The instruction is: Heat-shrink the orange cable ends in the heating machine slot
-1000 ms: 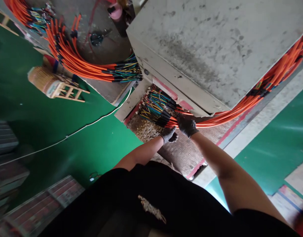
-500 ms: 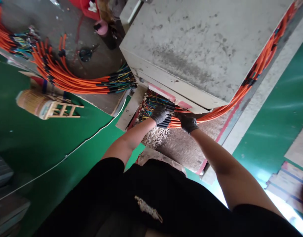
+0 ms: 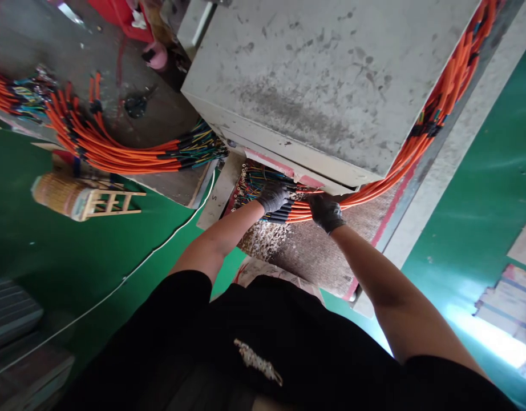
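Both my hands wear dark grey gloves. My left hand is closed over the black-sleeved end of a bundle of orange cables, where thin coloured wires with ring terminals fan out. My right hand grips the same bundle a little further along its orange part. The bundle runs from under the edge of a large grey metal box and curves up along its right side.
A second orange cable bundle lies on a grey bench at the left, with more beyond it. A wooden stool with a woven seat stands on the green floor. A white cord trails across the floor. A ribbed mat lies below the hands.
My left hand moved from below the bundle up onto its black-sleeved end and closed on it. My right hand stayed on the orange cables. The view shifted slightly.
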`<state>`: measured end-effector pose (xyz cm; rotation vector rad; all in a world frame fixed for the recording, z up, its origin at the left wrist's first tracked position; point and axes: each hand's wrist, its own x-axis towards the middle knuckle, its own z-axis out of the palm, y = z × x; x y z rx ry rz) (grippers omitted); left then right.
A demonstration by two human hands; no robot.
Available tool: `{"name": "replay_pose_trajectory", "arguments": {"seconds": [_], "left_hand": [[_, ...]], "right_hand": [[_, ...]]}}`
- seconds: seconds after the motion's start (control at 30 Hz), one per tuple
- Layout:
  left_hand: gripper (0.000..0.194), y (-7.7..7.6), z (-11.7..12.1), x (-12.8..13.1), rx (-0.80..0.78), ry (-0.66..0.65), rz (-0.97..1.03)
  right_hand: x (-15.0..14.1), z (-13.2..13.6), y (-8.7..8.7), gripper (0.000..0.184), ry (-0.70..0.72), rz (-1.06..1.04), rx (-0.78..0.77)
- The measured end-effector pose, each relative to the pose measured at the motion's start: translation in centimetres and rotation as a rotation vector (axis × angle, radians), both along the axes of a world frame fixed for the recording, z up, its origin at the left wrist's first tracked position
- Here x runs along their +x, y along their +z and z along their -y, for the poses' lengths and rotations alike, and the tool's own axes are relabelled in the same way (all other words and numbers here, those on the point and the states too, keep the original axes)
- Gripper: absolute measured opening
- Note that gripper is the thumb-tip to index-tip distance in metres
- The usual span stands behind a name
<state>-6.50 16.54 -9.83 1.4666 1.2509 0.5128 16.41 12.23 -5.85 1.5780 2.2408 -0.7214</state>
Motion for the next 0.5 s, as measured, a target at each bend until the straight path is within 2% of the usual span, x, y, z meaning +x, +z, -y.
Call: {"name": "replay_pose_trajectory", "arguments": {"seconds": [0.13,0.33,0.4,0.5], "left_hand": [[0.011,0.2,0.1,-0.2,0.026,-0.003,0.046],[0.01,0.0,-0.4,0.2,0.024,0.107,0.068],[0.01,0.0,-0.2,0.3,0.031,0.051,0.008],[0.012,0.2,0.4,0.2,0.083,-0.116,-0.212]], "right_hand": [[-0.4,-0.1,0.6,0.052,-0.017,0.061,-0.03],[-0.4,-0.7,1.0,0.057,-0.033,0.098,-0.069],[-0.3,-0.8,1.3,0.054,0.012,0.062,-0.089],[-0.4,-0.7,1.8,0.05,0.116,-0.035,-0.115]]}}
